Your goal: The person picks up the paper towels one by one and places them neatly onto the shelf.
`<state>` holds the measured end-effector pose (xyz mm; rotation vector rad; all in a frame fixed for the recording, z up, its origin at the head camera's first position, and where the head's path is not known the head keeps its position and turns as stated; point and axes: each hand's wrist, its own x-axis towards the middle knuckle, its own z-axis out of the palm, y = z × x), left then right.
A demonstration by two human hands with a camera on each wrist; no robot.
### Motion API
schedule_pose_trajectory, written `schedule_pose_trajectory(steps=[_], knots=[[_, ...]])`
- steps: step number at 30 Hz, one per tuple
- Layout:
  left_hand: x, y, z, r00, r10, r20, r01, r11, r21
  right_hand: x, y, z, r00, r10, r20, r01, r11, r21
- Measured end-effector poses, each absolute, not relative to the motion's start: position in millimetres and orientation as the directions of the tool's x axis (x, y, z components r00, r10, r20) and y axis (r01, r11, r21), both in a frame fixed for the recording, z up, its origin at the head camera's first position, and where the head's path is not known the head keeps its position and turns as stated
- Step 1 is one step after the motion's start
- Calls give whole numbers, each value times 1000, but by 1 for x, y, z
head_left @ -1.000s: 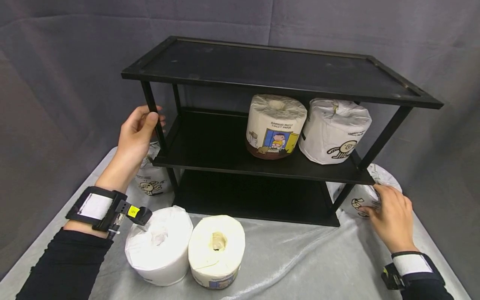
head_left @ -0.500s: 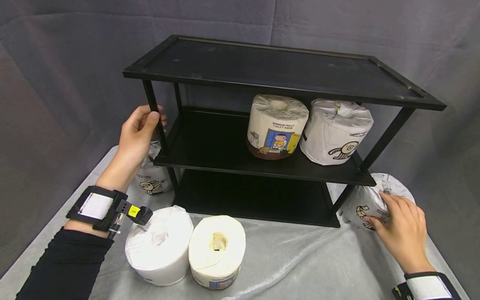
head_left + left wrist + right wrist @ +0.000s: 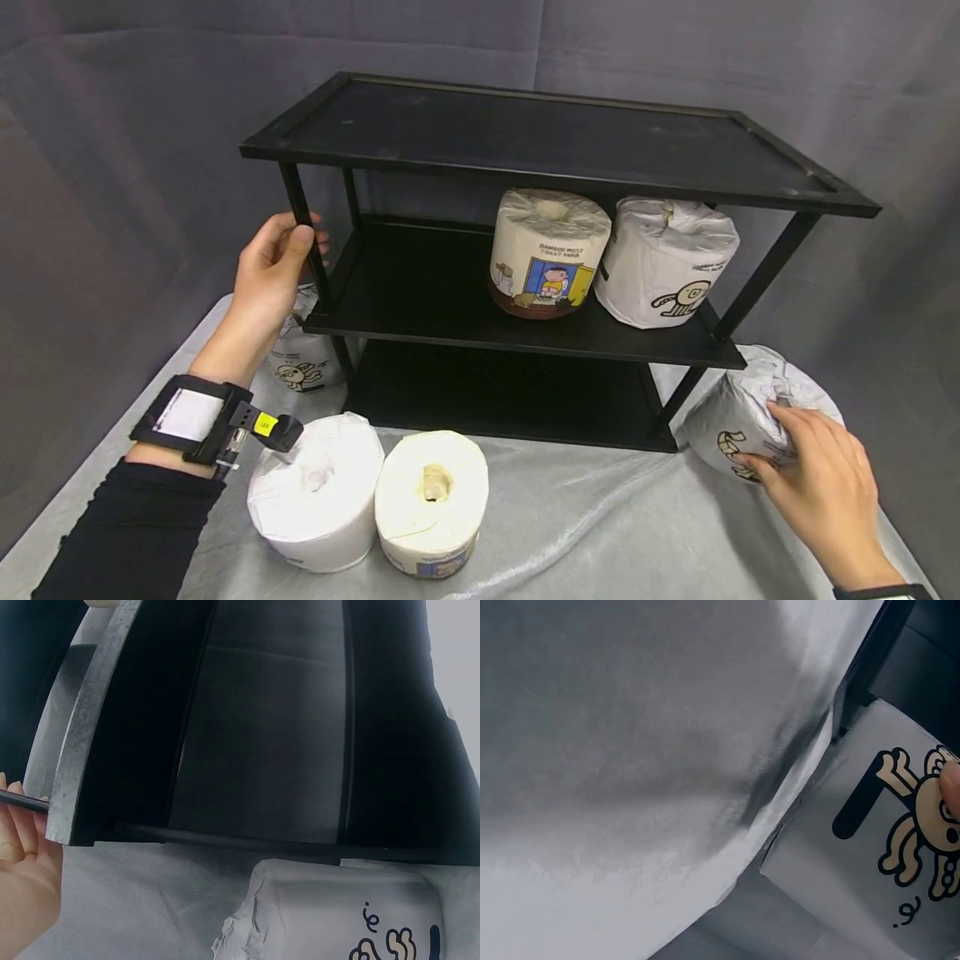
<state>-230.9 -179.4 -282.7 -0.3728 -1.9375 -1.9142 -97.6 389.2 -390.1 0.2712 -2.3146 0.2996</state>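
Pinching a wrapped toilet roll [image 3: 738, 417] on the desk [image 3: 585, 508], just beside the rack's [image 3: 525, 142] R end: R hand [image 3: 832, 483], thumb opposing fingers. L hand [image 3: 273, 258]: fingers curled round front-L upright [image 3: 297, 196]. Roll prob. light, soft, wrapper slightly slippery; best held round sides, w/o denting.

On the middle shelf [image 3: 420, 275] of the rack [image 3: 540, 133], toward the right: inner roll [image 3: 551, 254] and, right of it, outer roll [image 3: 663, 262]. Before the rack, on the cloth [image 3: 577, 517]: front left roll [image 3: 318, 512], beside front right roll [image 3: 427, 529]. Left of the rack, below the left hand [image 3: 272, 258]: side roll [image 3: 302, 367]. Right of the rack, in the right hand [image 3: 828, 479]: gripped roll [image 3: 738, 408]. Behind: curtain [image 3: 187, 117].
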Motion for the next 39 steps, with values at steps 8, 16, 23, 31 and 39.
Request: schedule_pose_trajectory(steps=[8, 16, 23, 31, 39], knots=[[-231, -180, -284, -882, -82, 465, 466, 0, 885, -76, 379, -386, -679, -77, 730, -276, 948, -157], [-231, -180, -284, -887, -87, 453, 454, 8, 891, -64, 369, -384, -651, -64, 756, -304, 935, -183], [-230, -179, -284, -888, -85, 453, 453, 19, 891, -54, 352, -379, -629, -70, 775, -331, 925, -185], [-230, -179, -283, -883, -83, 461, 461, 30, 887, -53, 333, -376, -521, -150, 840, -439, 891, -113], [-229, -180, -282, -892, -88, 443, 441, 50, 896, -46, 307, -364, -458, -163, 874, -500, 860, -101]])
